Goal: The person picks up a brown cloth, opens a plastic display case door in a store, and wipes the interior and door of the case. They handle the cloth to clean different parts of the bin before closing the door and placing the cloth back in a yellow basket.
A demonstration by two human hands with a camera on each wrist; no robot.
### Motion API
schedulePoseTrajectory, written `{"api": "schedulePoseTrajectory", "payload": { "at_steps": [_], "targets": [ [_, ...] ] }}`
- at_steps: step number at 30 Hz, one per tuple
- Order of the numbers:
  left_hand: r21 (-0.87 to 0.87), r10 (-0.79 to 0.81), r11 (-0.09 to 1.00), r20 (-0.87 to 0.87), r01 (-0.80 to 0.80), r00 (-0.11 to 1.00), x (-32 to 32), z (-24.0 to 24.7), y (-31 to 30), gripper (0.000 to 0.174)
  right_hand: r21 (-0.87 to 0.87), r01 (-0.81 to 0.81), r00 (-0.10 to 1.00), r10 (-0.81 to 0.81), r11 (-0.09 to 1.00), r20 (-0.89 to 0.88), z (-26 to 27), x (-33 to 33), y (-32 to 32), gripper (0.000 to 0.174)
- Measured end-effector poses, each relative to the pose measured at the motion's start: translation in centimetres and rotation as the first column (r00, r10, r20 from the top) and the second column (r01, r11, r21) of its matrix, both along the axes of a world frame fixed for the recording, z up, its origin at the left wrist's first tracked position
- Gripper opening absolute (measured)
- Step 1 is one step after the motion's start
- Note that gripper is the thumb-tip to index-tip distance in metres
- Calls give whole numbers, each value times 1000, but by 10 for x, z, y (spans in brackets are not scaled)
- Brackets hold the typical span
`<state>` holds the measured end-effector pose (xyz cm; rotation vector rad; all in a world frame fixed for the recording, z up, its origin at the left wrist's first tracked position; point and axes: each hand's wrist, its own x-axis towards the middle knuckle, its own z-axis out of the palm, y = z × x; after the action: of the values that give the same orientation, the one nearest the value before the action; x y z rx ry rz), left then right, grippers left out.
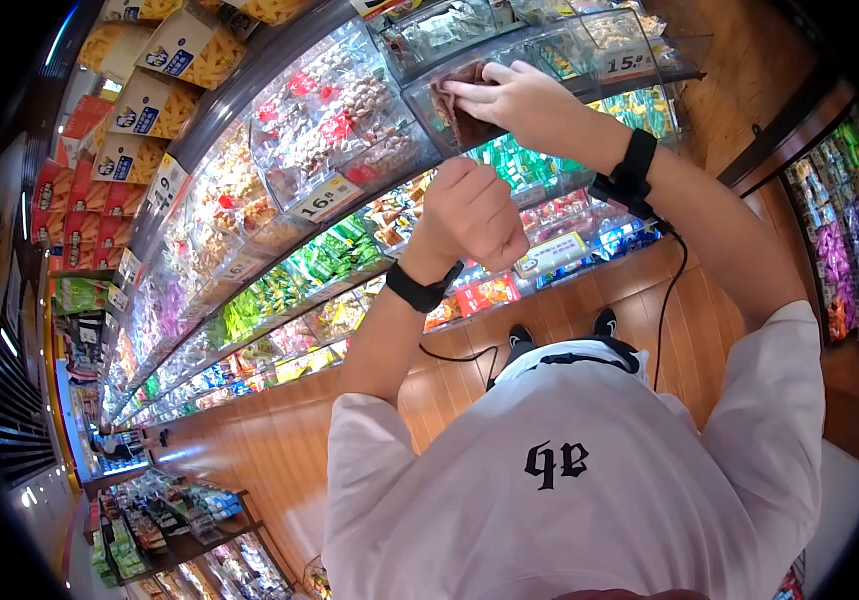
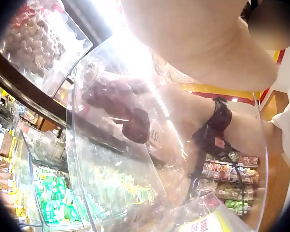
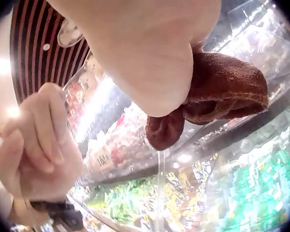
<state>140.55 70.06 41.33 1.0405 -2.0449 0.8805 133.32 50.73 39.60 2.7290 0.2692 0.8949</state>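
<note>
My right hand holds a brown cloth inside a clear bin by the 15.8 price tag. In the right wrist view the cloth hangs folded beneath the palm. My left hand, its fingers curled, hovers in front of the shelf edge, lower and left of the cloth; nothing shows inside it in the right wrist view, where that hand is at the left. The left wrist view shows the cloth blurred behind a clear panel.
Packaged sweets fill the clear bins and the lower rows. A 16.8 tag hangs on the shelf edge. Boxed snacks stand upper left, another rack at right. A black cable hangs from the right wrist.
</note>
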Motion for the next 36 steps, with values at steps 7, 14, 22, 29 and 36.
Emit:
{"api": "schedulePoseTrajectory", "payload": {
  "at_steps": [7,14,22,29,36],
  "targets": [
    [-13,-13,1000,-40,12,999,3,1,-4,18,37,-172,923,174,984,-343,-17,-50,16,41],
    [32,20,999,-49,-18,999,-2,-1,2,18,142,122,992,-123,982,0,-16,-32,-22,51],
    [-142,152,952,-551,-271,820,-23,-27,9,39,109,237,971,-238,965,-2,-25,-31,-9,57],
    [361,384,922,-901,-144,202,-63,-36,25,87,156,256,966,-256,954,-16,-23,-28,-9,45],
    [176,159,981,-969,78,188,-65,-45,13,102,95,258,964,-248,962,-99,-23,-32,-5,63]
  ]
}}
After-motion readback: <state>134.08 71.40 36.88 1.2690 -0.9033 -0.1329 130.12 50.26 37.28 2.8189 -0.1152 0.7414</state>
